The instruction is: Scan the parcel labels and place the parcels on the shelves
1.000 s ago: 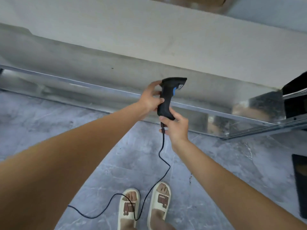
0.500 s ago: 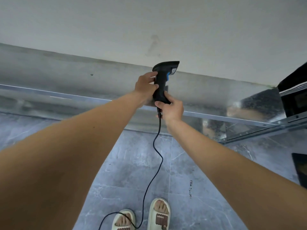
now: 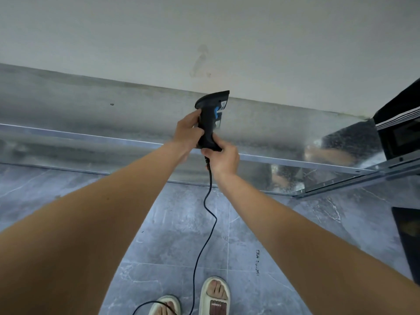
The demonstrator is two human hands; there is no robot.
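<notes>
One pale grey wall (image 3: 227, 30) fills the top; below it one shiny galvanised metal shelf (image 3: 91, 142), its front edge running left to right and meeting a side rail at the right corner. One grey marbled tile floor (image 3: 170, 235), open between shelf edge and feet. One black boxy unit (image 3: 400, 133) at right, cut by the frame. Two bare forearms. Two cream sandals (image 3: 214, 296). One black handheld barcode scanner with blue trigger (image 3: 210, 119), upright above the shelf edge; left hand (image 3: 188, 133) fingers wrap its grip, right hand (image 3: 223, 159) fingers pinch its base. One black cable (image 3: 205, 223) hangs to the floor. No parcel in view.
</notes>
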